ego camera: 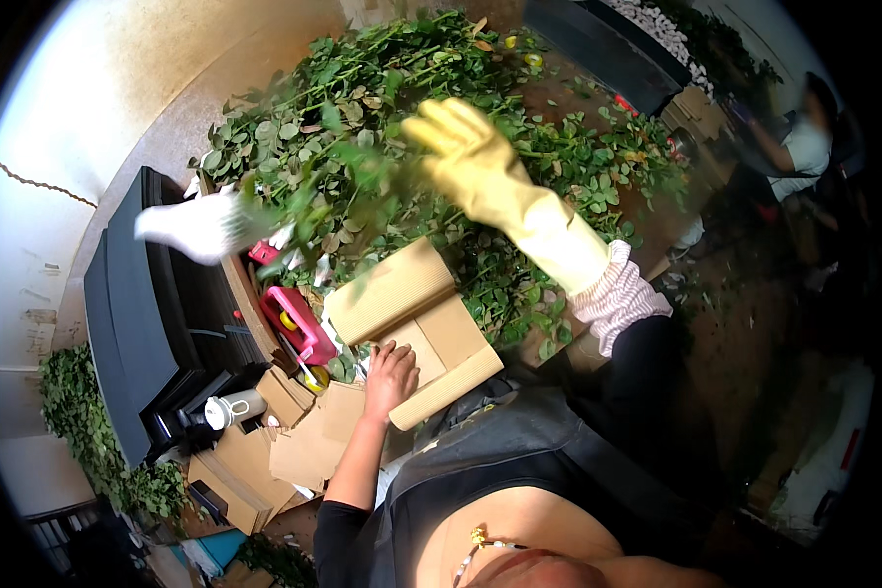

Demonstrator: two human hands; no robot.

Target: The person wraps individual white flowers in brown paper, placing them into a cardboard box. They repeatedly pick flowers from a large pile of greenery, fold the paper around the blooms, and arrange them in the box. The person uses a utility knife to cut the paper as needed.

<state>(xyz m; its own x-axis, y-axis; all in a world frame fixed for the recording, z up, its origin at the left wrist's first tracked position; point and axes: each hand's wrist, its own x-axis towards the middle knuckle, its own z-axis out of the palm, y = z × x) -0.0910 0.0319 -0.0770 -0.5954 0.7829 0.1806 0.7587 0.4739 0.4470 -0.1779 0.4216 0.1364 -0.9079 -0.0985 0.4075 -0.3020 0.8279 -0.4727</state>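
My left hand point(392, 378), bare, rests with its fingers spread on a flat part of a partly rolled sheet of corrugated cardboard point(456, 331). My right hand point(459, 147) wears a long yellow rubber glove and is raised over a heap of leafy green stems point(294, 147). Blurred leaves point(360, 173) lie beside its palm, and whether it grips their stem cannot be told. Left of these leaves is a blurred flower head in a white net sleeve point(202, 226), seemingly on the same stem.
Left stand dark stacked sheets point(128, 294), a pink plastic holder point(301, 323), a white-lidded bottle point(235, 409) and brown cardboard pieces point(312, 448). A dark bin point(603, 51) is at the upper right. Another person point(805, 147) sits at the far right.
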